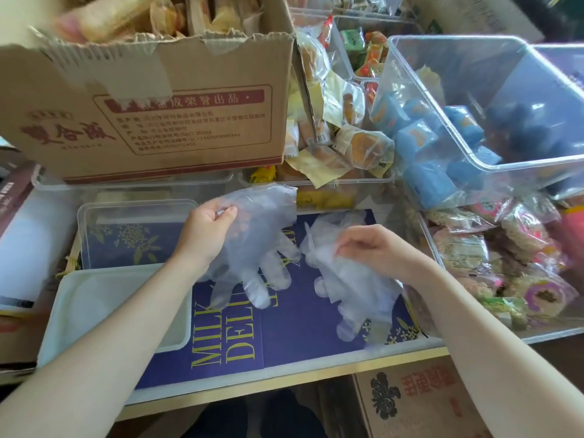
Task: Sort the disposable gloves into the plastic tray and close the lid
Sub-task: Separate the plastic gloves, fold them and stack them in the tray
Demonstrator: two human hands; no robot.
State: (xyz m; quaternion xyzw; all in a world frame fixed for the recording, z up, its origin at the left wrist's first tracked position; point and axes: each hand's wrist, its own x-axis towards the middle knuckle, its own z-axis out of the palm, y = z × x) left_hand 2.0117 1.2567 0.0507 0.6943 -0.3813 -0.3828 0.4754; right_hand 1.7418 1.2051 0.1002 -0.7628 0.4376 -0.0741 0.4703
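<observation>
My left hand [207, 230] pinches the cuff of a clear disposable glove [256, 245], which hangs with its fingers pointing down over the purple box top. My right hand [373, 248] grips a bunch of several clear gloves [354, 286] that droop toward the box's front right. A clear plastic tray [94, 213] stands at the left on the purple box, with nothing visible inside. Its white lid [94, 305] lies flat just in front of it, under my left forearm.
The purple box [303, 336] serves as the work surface. A large cardboard carton [177, 121] of snacks stands behind the tray. Clear bins of wrapped snacks [474, 121] crowd the back and right. Another carton [420, 403] sits below the front edge.
</observation>
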